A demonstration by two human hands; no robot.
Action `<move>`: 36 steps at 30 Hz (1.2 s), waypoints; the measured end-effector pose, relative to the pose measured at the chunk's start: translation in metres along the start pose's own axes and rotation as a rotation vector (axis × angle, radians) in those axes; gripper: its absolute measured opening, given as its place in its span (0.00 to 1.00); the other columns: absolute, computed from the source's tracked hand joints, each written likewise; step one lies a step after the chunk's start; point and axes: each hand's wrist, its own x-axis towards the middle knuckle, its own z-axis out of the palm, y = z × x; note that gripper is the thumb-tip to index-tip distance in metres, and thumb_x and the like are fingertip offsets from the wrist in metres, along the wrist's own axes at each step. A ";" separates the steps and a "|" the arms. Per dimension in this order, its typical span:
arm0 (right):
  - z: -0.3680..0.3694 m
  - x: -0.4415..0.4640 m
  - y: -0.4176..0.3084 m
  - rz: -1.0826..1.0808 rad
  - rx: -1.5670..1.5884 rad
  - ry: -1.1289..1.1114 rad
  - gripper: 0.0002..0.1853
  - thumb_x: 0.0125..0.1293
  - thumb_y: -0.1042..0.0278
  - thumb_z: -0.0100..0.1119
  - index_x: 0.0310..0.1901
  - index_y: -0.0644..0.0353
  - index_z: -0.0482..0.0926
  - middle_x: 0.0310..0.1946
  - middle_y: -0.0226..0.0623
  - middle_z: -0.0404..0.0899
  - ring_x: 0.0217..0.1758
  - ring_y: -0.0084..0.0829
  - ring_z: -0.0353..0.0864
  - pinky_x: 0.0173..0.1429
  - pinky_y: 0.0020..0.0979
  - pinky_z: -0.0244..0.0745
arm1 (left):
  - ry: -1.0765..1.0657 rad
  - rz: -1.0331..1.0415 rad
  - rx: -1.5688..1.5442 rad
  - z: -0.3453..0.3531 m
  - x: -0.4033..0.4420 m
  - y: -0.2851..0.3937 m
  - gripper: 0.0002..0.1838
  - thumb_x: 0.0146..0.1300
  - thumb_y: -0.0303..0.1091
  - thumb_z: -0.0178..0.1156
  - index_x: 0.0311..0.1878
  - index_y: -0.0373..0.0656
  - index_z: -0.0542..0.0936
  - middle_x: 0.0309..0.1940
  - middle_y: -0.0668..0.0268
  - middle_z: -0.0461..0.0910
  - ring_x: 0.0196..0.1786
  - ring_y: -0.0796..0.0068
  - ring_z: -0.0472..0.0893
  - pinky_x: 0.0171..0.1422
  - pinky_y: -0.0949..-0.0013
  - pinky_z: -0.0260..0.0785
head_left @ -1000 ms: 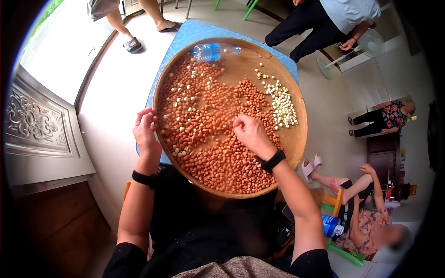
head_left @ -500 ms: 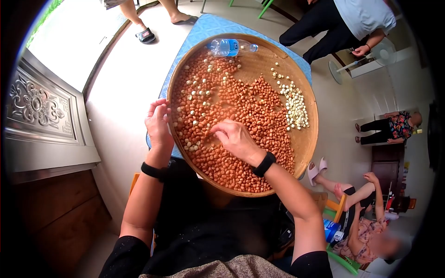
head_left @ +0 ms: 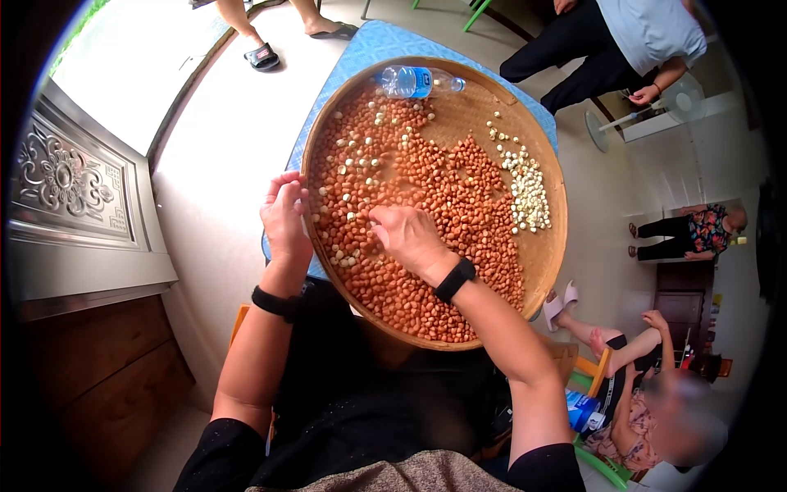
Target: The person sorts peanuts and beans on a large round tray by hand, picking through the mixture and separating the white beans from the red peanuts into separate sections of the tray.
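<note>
We're getting strong daylight from doorway [head_left: 135, 82] at upper left, opening blowing out to white and pale floor [head_left: 209, 156] glaring. We're seeing dimmer light at right, black clothing [head_left: 361, 418] losing detail. We're looking through fisheye: metal door [head_left: 74, 189] bowing, corners falling to black. We're finding kernels [head_left: 467, 221] fairly crisp, while seated person's head [head_left: 687, 422] is blurring out.

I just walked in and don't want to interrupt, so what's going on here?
A person sits over a round tray spread with reddish-brown pieces. Their right hand is over the brown pieces with fingers bent; whether it pinches one can't be made out. The left hand is at the tray's left rim. Pale pieces cluster on the right, with others scattered at left. A plastic bottle lies near the far rim.
</note>
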 end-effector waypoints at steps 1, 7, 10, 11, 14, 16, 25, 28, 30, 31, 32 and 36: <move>0.001 0.000 -0.001 -0.042 -0.015 0.046 0.08 0.59 0.70 0.45 0.25 0.62 0.68 0.17 0.47 0.72 0.20 0.40 0.75 0.25 0.37 0.71 | 0.008 -0.002 0.008 0.000 0.000 0.000 0.05 0.57 0.27 0.50 0.36 0.43 0.74 0.33 0.71 0.74 0.32 0.85 0.68 0.36 0.84 0.61; -0.015 -0.012 0.007 0.094 0.227 0.011 0.07 0.61 0.67 0.47 0.33 0.63 0.68 0.23 0.49 0.73 0.28 0.46 0.75 0.34 0.40 0.71 | -0.006 0.009 -0.034 -0.009 0.008 -0.010 0.06 0.57 0.26 0.50 0.37 0.41 0.75 0.33 0.71 0.75 0.29 0.87 0.70 0.29 0.86 0.59; -0.033 -0.027 0.034 0.252 0.264 0.009 0.10 0.63 0.64 0.46 0.34 0.63 0.68 0.25 0.45 0.73 0.29 0.38 0.75 0.36 0.36 0.71 | -0.039 0.026 -0.072 -0.012 0.011 -0.014 0.06 0.58 0.25 0.49 0.37 0.40 0.75 0.33 0.71 0.75 0.28 0.89 0.69 0.27 0.88 0.58; -0.038 -0.033 0.046 0.341 0.272 -0.009 0.11 0.63 0.62 0.46 0.34 0.63 0.68 0.26 0.43 0.73 0.30 0.34 0.75 0.37 0.33 0.71 | -0.037 0.031 -0.049 -0.011 0.010 -0.012 0.06 0.58 0.25 0.48 0.37 0.40 0.74 0.32 0.71 0.75 0.28 0.90 0.69 0.27 0.88 0.58; -0.062 -0.056 0.087 0.545 0.251 0.067 0.16 0.65 0.56 0.45 0.34 0.64 0.70 0.27 0.38 0.74 0.32 0.28 0.74 0.38 0.29 0.71 | -0.020 0.010 -0.046 -0.008 0.008 -0.008 0.05 0.59 0.26 0.48 0.37 0.40 0.73 0.32 0.71 0.74 0.28 0.90 0.69 0.27 0.88 0.58; -0.076 -0.067 0.125 0.744 0.129 0.110 0.15 0.64 0.56 0.48 0.36 0.63 0.71 0.26 0.36 0.75 0.29 0.27 0.74 0.36 0.28 0.71 | -0.024 -0.003 -0.046 -0.007 0.007 -0.006 0.05 0.59 0.26 0.48 0.36 0.41 0.73 0.32 0.71 0.74 0.28 0.90 0.68 0.27 0.88 0.58; -0.118 -0.096 0.169 0.864 0.479 0.657 0.08 0.61 0.67 0.51 0.36 0.64 0.72 0.16 0.27 0.71 0.19 0.16 0.67 0.24 0.20 0.62 | 0.000 0.008 -0.017 -0.006 0.008 -0.009 0.06 0.59 0.25 0.48 0.37 0.41 0.73 0.32 0.71 0.75 0.28 0.90 0.68 0.27 0.88 0.58; -0.112 -0.093 0.147 0.783 0.456 0.444 0.08 0.61 0.68 0.52 0.34 0.65 0.73 0.16 0.27 0.71 0.19 0.16 0.67 0.24 0.21 0.63 | -0.017 0.024 -0.017 -0.008 0.008 -0.009 0.06 0.58 0.25 0.49 0.38 0.40 0.74 0.33 0.70 0.75 0.29 0.88 0.69 0.29 0.87 0.59; -0.097 -0.086 0.109 0.684 0.514 0.392 0.07 0.60 0.69 0.53 0.30 0.64 0.74 0.18 0.29 0.73 0.21 0.17 0.68 0.25 0.20 0.64 | 0.007 0.007 -0.015 -0.007 0.007 -0.008 0.07 0.58 0.26 0.50 0.38 0.39 0.74 0.33 0.69 0.75 0.30 0.87 0.69 0.30 0.86 0.59; -0.091 -0.080 0.085 0.555 0.431 0.313 0.06 0.59 0.70 0.54 0.29 0.63 0.75 0.19 0.30 0.74 0.21 0.18 0.70 0.26 0.21 0.65 | 0.007 0.010 -0.004 -0.007 0.007 -0.007 0.07 0.58 0.25 0.50 0.38 0.39 0.74 0.33 0.69 0.75 0.30 0.86 0.69 0.30 0.85 0.59; -0.082 -0.075 0.065 0.427 0.348 0.239 0.05 0.58 0.70 0.55 0.28 0.63 0.76 0.20 0.32 0.75 0.22 0.20 0.71 0.27 0.22 0.67 | 0.004 0.011 0.007 -0.006 0.006 -0.006 0.07 0.58 0.25 0.50 0.38 0.39 0.74 0.33 0.69 0.75 0.30 0.86 0.69 0.30 0.85 0.59; -0.047 -0.058 0.009 0.120 0.280 -0.002 0.06 0.57 0.71 0.53 0.27 0.61 0.77 0.21 0.37 0.74 0.23 0.28 0.73 0.29 0.28 0.71 | 0.007 -0.002 0.023 -0.004 0.005 -0.004 0.07 0.59 0.26 0.48 0.39 0.41 0.74 0.33 0.70 0.76 0.29 0.89 0.69 0.29 0.87 0.60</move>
